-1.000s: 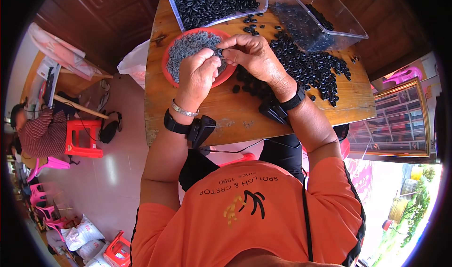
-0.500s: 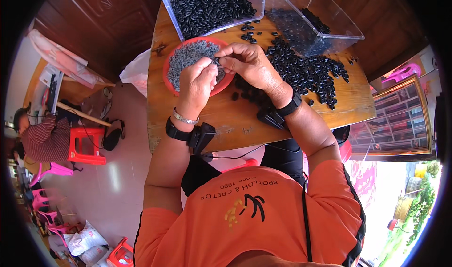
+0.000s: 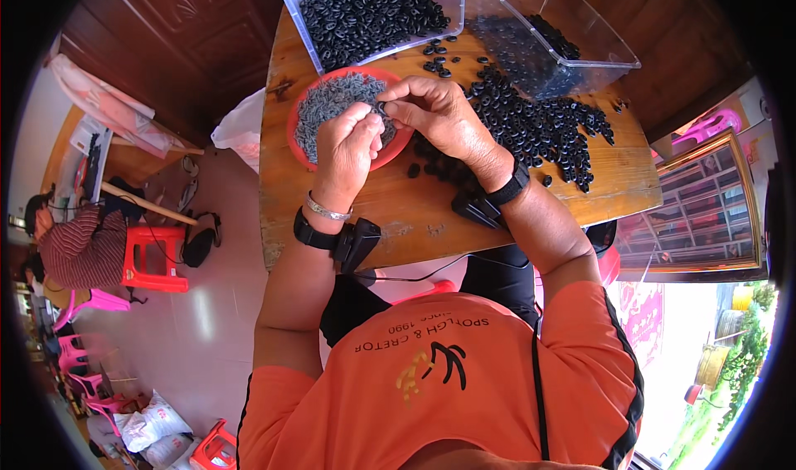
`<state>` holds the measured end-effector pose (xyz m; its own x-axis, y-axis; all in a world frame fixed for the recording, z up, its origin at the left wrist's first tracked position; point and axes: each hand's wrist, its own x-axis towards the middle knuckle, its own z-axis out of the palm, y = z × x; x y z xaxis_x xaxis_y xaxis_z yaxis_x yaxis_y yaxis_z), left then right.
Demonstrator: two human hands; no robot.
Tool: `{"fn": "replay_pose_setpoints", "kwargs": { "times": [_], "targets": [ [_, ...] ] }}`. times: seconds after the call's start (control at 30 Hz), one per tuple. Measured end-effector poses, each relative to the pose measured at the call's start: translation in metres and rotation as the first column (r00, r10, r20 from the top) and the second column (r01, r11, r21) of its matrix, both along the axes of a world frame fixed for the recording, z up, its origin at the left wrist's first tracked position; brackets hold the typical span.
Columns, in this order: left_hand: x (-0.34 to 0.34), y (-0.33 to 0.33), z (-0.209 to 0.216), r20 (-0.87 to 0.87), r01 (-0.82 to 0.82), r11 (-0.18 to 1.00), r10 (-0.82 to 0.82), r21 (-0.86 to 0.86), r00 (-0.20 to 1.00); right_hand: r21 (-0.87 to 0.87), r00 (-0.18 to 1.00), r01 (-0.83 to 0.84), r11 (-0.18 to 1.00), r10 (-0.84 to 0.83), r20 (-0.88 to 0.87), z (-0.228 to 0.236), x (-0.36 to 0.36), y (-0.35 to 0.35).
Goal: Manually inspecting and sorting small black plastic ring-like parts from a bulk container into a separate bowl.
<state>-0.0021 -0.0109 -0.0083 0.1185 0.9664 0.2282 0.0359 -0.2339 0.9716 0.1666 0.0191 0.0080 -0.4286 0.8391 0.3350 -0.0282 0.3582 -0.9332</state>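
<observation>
My two hands meet above a red bowl (image 3: 292, 130) full of small grey pieces (image 3: 332, 105). Thumb and forefinger of my right hand (image 3: 439, 118) pinch a small black oval piece (image 3: 381, 106), of which only a part shows. Close against it, my left hand (image 3: 348, 142) is closed in a pinch; whatever its fingertips hold is hidden. Right of the bowl, a loose heap of shiny black oval pieces (image 3: 539, 126) is spread over the wooden table (image 3: 332, 209), partly behind my right hand and wrist.
A clear bin (image 3: 311, 35) of black oval pieces stands at the back. Another clear bin (image 3: 609, 55) sits tilted beside it, with more inside. Black devices (image 3: 356, 242) are strapped to my wrists, and a cable (image 3: 414, 278) runs below the table edge. A person (image 3: 79, 242) sits far left.
Both hands stay pinched together over the bowl, almost unmoved. The seated person at the far left has shifted slightly.
</observation>
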Motion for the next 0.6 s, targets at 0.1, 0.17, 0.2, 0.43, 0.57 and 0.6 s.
{"fn": "replay_pose_setpoints", "kwargs": {
  "times": [0.1, 0.17, 0.2, 0.43, 0.57, 0.6],
  "targets": [
    [0.0015, -0.0008, 0.0014, 0.052, -0.017, 1.000, 0.018, -0.011, 0.998, 0.011, 1.000, 0.011, 1.000, -0.011, 0.001, -0.0021, -0.0002, 0.0010],
    [0.0015, -0.0022, 0.0063, 0.033, 0.007, 0.999, -0.006, -0.041, 0.999, 0.008, 1.000, 0.005, 1.000, -0.005, 0.002, -0.0022, 0.0005, 0.0015],
    [0.0016, -0.0028, 0.0073, 0.034, 0.007, 0.999, -0.005, -0.041, 0.999, 0.005, 1.000, -0.001, 1.000, 0.001, 0.002, -0.0024, 0.0006, 0.0015],
    [0.0015, -0.0022, 0.0048, -0.018, -0.014, 1.000, 0.014, -0.003, 1.000, -0.013, 1.000, -0.017, 1.000, 0.016, -0.027, -0.0034, -0.0001, 0.0020],
    [0.0007, -0.0008, 0.0033, -0.012, -0.029, 1.000, 0.029, 0.001, 1.000, -0.026, 1.000, -0.010, 1.000, 0.010, -0.017, -0.0011, -0.0001, 0.0005],
    [0.0012, -0.0012, 0.0040, -0.013, -0.028, 1.000, 0.028, 0.000, 1.000, -0.030, 1.000, -0.008, 1.000, 0.008, -0.003, -0.0007, -0.0001, 0.0002]
  ]
}}
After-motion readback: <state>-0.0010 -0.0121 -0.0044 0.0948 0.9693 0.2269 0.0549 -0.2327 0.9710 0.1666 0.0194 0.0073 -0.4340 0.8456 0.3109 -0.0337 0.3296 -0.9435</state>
